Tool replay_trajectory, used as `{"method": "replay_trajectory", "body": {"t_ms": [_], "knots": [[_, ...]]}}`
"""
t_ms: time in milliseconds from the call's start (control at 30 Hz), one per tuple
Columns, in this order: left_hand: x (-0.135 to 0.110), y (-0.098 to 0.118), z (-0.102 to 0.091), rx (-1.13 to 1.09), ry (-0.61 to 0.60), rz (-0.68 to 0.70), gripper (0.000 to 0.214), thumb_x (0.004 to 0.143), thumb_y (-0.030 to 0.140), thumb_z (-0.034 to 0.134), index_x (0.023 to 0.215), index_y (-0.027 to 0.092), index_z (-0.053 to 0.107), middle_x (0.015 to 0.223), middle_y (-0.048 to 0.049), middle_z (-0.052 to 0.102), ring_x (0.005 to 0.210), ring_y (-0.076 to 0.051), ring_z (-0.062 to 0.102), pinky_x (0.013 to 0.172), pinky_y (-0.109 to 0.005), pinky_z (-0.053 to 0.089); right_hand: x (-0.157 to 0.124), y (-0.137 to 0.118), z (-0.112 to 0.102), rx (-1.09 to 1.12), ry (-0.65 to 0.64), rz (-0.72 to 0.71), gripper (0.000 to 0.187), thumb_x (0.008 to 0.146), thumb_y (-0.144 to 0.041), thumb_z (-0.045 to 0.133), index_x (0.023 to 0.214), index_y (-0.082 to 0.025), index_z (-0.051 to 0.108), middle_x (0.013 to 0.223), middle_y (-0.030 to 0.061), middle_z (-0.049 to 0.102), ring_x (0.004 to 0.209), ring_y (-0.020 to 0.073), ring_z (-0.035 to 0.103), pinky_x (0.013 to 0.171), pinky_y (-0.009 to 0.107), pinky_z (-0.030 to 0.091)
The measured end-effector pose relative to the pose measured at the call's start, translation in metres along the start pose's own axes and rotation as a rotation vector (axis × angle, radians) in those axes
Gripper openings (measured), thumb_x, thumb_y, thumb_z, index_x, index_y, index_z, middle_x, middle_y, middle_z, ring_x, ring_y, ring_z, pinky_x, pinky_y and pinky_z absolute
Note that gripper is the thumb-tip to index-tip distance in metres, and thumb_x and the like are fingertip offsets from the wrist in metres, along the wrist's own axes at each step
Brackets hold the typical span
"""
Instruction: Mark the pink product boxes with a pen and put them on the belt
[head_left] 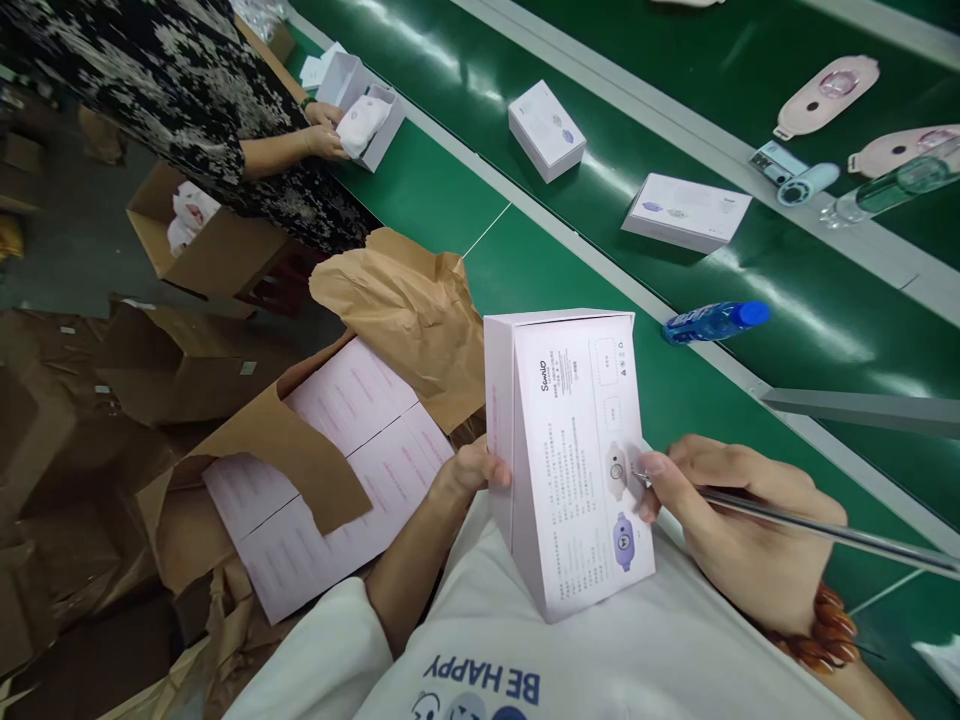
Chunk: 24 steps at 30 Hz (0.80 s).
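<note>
A pale pink-white product box (577,430), with Sanrio lettering and two printed device pictures on its face, is tilted in front of my shirt. My left hand (474,468) grips its left side, thumb on the edge and the other fingers hidden behind. In my right hand (739,510), closed in a pen-like hold, is a slim shiny pen-like rod (847,532). Its tip is at the box face, beside the grey device picture; whether it touches cannot be made out. Below left, an open brown carton (255,425) holds several similar boxes.
Crumpled brown paper (416,310) hangs over the carton's far side. On the green bench lie two boxes (546,130) and a blue-capped bottle (709,322). Pink devices (829,95) and a clear bottle (900,183) are farther right. A co-worker's hands (326,130) hold a white-wrapped item at an opened box.
</note>
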<state>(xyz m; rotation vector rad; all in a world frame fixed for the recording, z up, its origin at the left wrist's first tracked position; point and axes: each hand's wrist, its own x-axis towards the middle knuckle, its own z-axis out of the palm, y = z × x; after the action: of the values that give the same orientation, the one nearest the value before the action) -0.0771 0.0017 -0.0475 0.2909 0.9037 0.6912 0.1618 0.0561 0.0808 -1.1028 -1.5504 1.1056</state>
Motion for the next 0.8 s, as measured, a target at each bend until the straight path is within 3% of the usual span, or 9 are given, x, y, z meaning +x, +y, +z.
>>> {"method": "replay_trajectory", "body": {"t_ms": [100,267,633,700,767,800], "knots": [[-0.001,0.001,0.0,0.006,-0.057,-0.047,0.048,0.075,0.052,0.08,0.103,0.014,0.075,0.109,-0.0138,0.082,0.127,-0.046,0.069,0.101,-0.056,0.058,-0.001,0.001,0.0,-0.001,-0.002,-0.002,0.032,0.09,0.0,0.077,0.071,-0.023,0.063,0.058,-0.0071,0.066,0.049,0.0109,0.059,0.047,0.029,0.046],[-0.003,0.002,0.001,0.013,-0.084,-0.078,0.049,0.072,0.052,0.08,0.103,0.015,0.076,0.105,-0.0121,0.083,0.122,-0.045,0.071,0.096,-0.055,0.06,-0.002,0.001,0.0,-0.005,0.018,0.002,0.033,0.089,0.0,0.078,0.071,-0.023,0.062,0.058,-0.0073,0.066,0.049,0.0104,0.059,0.048,0.029,0.046],[-0.003,0.001,0.001,0.004,0.04,0.013,0.057,0.069,0.057,0.082,0.107,0.016,0.077,0.113,-0.0125,0.084,0.118,-0.042,0.075,0.093,-0.051,0.062,-0.003,0.002,0.001,-0.03,0.031,-0.002,0.031,0.089,-0.004,0.081,0.07,-0.024,0.066,0.057,-0.0074,0.067,0.048,0.0112,0.059,0.047,0.03,0.047],[-0.003,0.003,0.005,-0.014,0.033,0.016,0.062,0.063,0.059,0.085,0.108,0.016,0.078,0.112,-0.0127,0.085,0.115,-0.043,0.076,0.091,-0.052,0.063,-0.002,0.003,0.0,-0.009,0.092,0.034,0.025,0.09,-0.012,0.083,0.073,-0.026,0.071,0.061,-0.0061,0.071,0.05,0.0136,0.063,0.049,0.032,0.051],[0.0,0.006,0.01,-0.032,0.016,0.028,0.071,0.055,0.063,0.087,0.109,0.018,0.079,0.112,-0.0133,0.085,0.113,-0.045,0.077,0.09,-0.053,0.064,-0.001,0.007,-0.002,0.055,0.247,0.138,0.014,0.098,-0.031,0.08,0.084,-0.028,0.079,0.064,-0.0041,0.073,0.051,0.0168,0.067,0.05,0.035,0.057],[0.001,0.007,0.013,-0.046,0.009,0.045,0.076,0.051,0.065,0.088,0.11,0.018,0.079,0.112,-0.0139,0.085,0.113,-0.046,0.077,0.09,-0.054,0.064,0.0,0.011,-0.003,0.085,0.336,0.216,0.019,0.103,-0.043,0.073,0.093,-0.029,0.082,0.063,-0.0031,0.072,0.053,0.0188,0.07,0.052,0.036,0.061]]}}
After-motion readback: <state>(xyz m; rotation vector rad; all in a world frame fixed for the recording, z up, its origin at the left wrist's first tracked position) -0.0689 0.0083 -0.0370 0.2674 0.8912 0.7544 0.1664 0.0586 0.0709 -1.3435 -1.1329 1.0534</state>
